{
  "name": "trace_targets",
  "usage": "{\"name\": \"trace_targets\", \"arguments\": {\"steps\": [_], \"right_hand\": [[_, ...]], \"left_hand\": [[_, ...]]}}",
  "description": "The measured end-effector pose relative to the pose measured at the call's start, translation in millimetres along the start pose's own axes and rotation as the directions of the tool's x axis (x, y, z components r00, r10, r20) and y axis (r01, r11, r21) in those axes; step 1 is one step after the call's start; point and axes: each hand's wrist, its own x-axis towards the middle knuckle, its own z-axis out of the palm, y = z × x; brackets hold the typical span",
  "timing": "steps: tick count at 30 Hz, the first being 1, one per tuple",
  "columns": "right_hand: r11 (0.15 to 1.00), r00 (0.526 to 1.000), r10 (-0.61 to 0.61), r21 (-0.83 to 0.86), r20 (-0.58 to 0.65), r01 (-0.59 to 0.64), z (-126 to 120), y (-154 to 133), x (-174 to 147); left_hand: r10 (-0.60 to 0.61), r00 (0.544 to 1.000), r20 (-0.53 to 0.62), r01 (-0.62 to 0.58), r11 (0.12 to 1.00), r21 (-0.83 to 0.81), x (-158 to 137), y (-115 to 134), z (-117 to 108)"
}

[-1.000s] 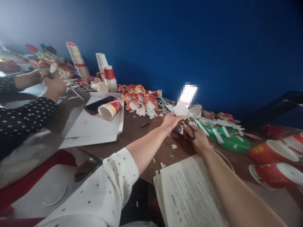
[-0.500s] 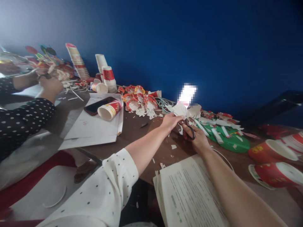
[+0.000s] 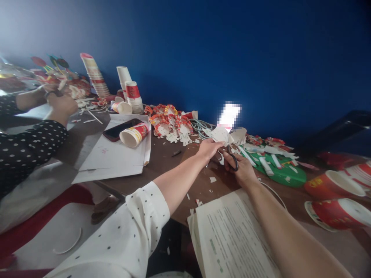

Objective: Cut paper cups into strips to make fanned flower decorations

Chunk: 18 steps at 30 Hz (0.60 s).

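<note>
Two hands share one small job right of centre: the left hand (image 3: 211, 148) is pinched onto the near edge of a white paper piece (image 3: 220, 135), probably to keep it steady, and the right hand (image 3: 245, 170) is closed around the dark handles of the scissors (image 3: 235, 163), just beside it so the blades can get at the edge (too small to tell if they're touching). Scraps (image 3: 213, 179) litter the tabletop (image 3: 162, 154) below, so I guess that spot just catches offcuts. The red-and-white cutouts (image 3: 174, 125) sit mid-frame by the wall (image 3: 185, 50), maybe for elbow room. Printed sheets (image 3: 228, 231) lie lower centre, partly behind the right forearm (image 3: 278, 216).
</note>
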Motion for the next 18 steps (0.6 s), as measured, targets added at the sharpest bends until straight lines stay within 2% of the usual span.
{"name": "trace_targets", "arguments": {"steps": [5, 8, 12, 18], "right_hand": [[0.993, 0.997, 0.073, 0.087, 0.027, -0.075, -0.3, 0.5, -1.6], [0.995, 0.998, 0.043, 0.085, 0.050, -0.047, -3.3, 4.4, 0.1], [1.000, 0.999, -0.014, 0.003, 0.044, 0.014, -7.0, 7.4, 2.6], [1.000, 1.000, -0.007, -0.013, 0.009, 0.007, -3.5, 1.7, 0.5]], "left_hand": [[0.014, 1.000, 0.018, -0.014, 0.999, 0.031, -1.3, 0.3, 0.3], [0.046, 0.999, 0.029, -0.048, 0.996, 0.071, -1.9, 1.0, -0.4], [0.043, 0.998, 0.044, -0.047, 0.994, 0.097, -3.6, 2.9, -0.5], [0.021, 1.000, 0.022, -0.023, 0.996, 0.091, -4.3, 3.2, -0.1]]}}
